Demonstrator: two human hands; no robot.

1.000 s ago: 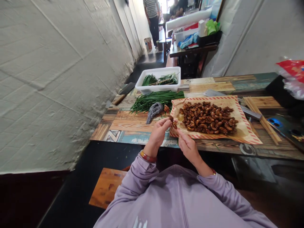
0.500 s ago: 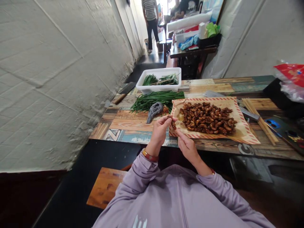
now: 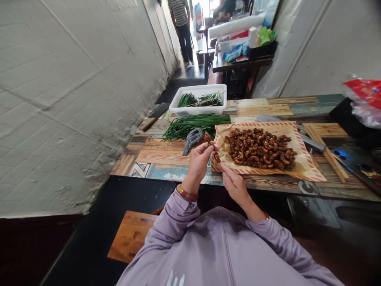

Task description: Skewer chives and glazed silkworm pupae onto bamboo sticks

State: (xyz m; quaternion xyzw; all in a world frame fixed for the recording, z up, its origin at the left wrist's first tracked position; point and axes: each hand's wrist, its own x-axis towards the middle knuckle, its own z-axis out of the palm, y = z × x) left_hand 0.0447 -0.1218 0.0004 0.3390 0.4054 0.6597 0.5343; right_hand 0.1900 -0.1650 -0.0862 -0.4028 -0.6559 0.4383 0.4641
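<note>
My left hand (image 3: 200, 161) is closed in a pinch on a small glossy brown piece of food at its fingertips, over the table's front edge. Below and to the right, my right hand (image 3: 235, 184) pinches a thin skewer, mostly hidden by the fingers. A brown food piece (image 3: 217, 157) sits on its upper end, between the two hands. Just right of them, a heap of curled, glazed brown pieces (image 3: 258, 149) lies on paper with a red-striped border (image 3: 308, 167). A crumpled grey cloth (image 3: 193, 139) rests beyond my left hand.
Long green chives (image 3: 196, 124) lie behind the cloth, before a white tub (image 3: 198, 111) of bundled greens. A cleaver (image 3: 156, 115) lies at the left, near the wall. Bamboo skewers (image 3: 326, 153) and a metal blade (image 3: 312, 143) are right of the paper. A person (image 3: 181, 31) stands far back.
My left hand has shifted slightly away from the piece on the skewer, leaving more of it in view. The right hand has barely moved. The person at the back is farther left.
</note>
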